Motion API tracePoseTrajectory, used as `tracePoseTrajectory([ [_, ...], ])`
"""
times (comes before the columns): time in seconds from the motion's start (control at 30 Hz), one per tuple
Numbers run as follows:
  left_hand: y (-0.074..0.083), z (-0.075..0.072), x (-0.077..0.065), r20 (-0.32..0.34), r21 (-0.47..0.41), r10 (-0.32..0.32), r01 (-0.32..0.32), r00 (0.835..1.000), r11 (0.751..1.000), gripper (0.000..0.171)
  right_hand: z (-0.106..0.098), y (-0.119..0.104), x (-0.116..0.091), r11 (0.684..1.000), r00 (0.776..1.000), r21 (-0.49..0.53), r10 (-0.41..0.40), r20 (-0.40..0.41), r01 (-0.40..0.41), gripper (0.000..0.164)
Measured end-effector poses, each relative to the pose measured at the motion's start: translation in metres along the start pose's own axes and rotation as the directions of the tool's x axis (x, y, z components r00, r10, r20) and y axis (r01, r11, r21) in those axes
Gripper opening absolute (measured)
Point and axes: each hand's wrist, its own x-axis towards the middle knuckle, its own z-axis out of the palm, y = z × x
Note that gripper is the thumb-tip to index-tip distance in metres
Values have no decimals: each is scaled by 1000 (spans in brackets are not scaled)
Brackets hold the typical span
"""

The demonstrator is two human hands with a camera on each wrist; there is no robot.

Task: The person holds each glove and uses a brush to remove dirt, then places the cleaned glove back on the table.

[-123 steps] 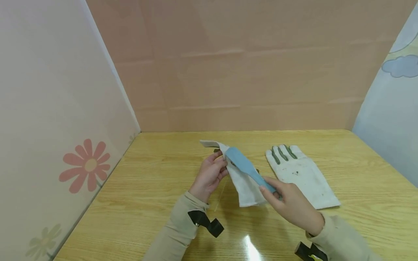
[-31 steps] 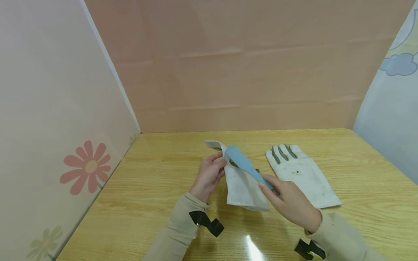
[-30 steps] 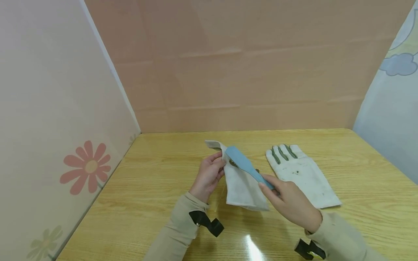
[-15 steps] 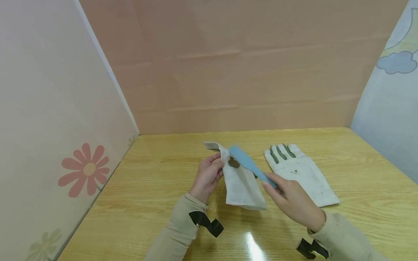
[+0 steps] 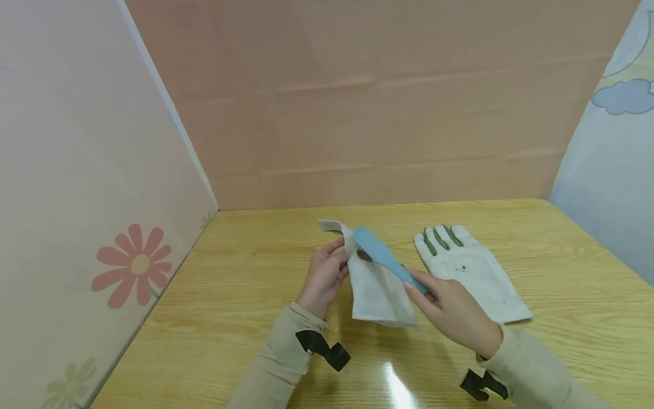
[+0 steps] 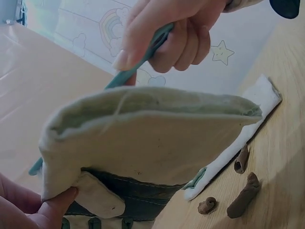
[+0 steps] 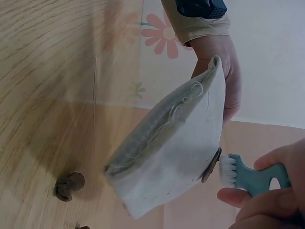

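My left hand (image 5: 324, 276) pinches a white work glove (image 5: 379, 295) with green trim near its finger end, so that its cuff hangs toward me. On the glove's face sticks a brown clump (image 7: 211, 167). My right hand (image 5: 455, 309) grips a light-blue brush (image 5: 380, 253) by its handle, fingers curled round it. In the right wrist view the brush's white bristles (image 7: 228, 171) face the clump, very near or touching; I cannot tell which. From the head view, the brush back partly covers the clump.
A second white glove (image 5: 475, 275) lies flat on the wooden table (image 5: 230, 318), to the right, with small dark specks on it. Several brown lumps, one of them a thick piece (image 6: 243, 195), lie on the table under the held glove. Walls stand at the back and both sides.
The brush shifted right half a second ago, baring the brown clump, and is now back left, partly over it. Since the oldest frame the held glove's cuff has swung slightly left.
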Motion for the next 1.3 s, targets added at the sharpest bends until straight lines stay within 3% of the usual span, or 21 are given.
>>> tracePoseTrajectory([
  [0.23, 2, -1, 1, -9, -17, 6, -6, 1000, 1000, 41, -2, 4, -7, 999, 1000, -23, 29, 1, -29, 28],
  [0.57, 1, 0, -1, 27, 8, 9, -9, 1000, 1000, 41, -3, 2, -4, 999, 997, 13, -50, -56, 51, 18],
  [0.8, 3, 1, -4, 27, -2, 12, -12, 1000, 1000, 41, 0, 0, -3, 1000, 1000, 10, 17, 0, -17, 32],
  [1.0, 6, 1, -3, 1, -41, 6, -6, 1000, 999, 41, 0, 4, -8, 1000, 1000, -22, 3, -28, -4, 28],
  [1.3, 6, 0, -2, -1, -31, 9, -9, 1000, 999, 40, -2, 7, -14, 999, 999, -37, -3, -32, 2, 24],
])
